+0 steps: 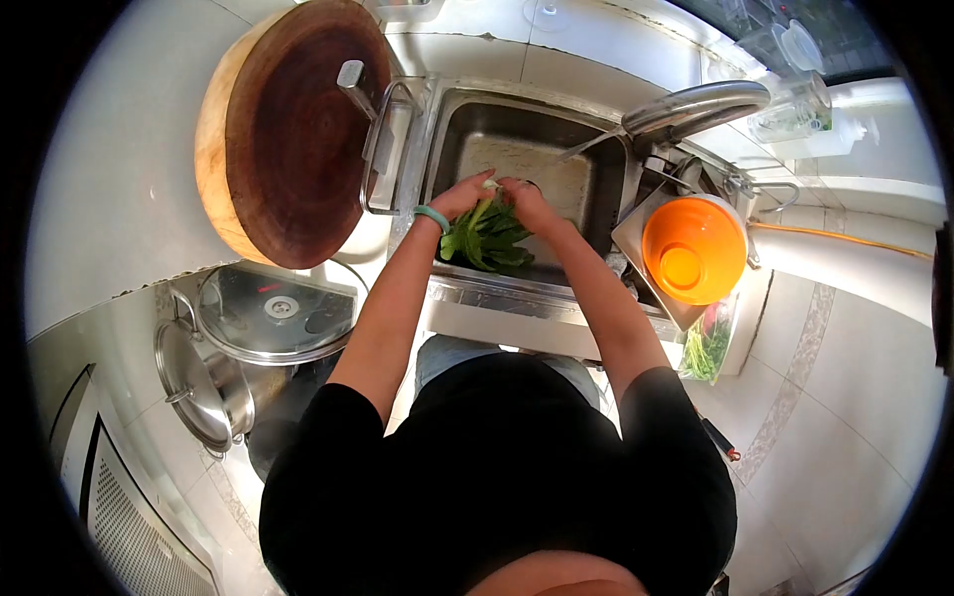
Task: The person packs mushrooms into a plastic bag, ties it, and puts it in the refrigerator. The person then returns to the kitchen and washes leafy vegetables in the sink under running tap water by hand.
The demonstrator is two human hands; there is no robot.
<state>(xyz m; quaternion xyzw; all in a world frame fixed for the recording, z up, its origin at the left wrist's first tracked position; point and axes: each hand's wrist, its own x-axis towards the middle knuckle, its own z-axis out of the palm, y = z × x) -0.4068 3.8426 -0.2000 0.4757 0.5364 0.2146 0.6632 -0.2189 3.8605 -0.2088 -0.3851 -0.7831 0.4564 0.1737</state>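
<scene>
A bunch of leafy greens [485,234] hangs stem-end up inside the metal sink [452,149], its dark leaves pointing toward me. My left hand [463,196], with a green band at the wrist, is closed on the pale stems from the left. From the right, my right hand [525,202] grips the same stem end, its fingers bent and partly hidden. Both hands meet at the pale tip of the stems. Behind them, the curved faucet [696,104] reaches over the sink from the right, and a thin stream seems to leave its spout.
A thick round wooden chopping board [303,129] stands at the left by a metal rack [376,149]. An orange bowl [694,248] sits right of the sink, above a bag of greens [706,348]. Lower left are a glass lid [278,310] and a steel pot [231,392].
</scene>
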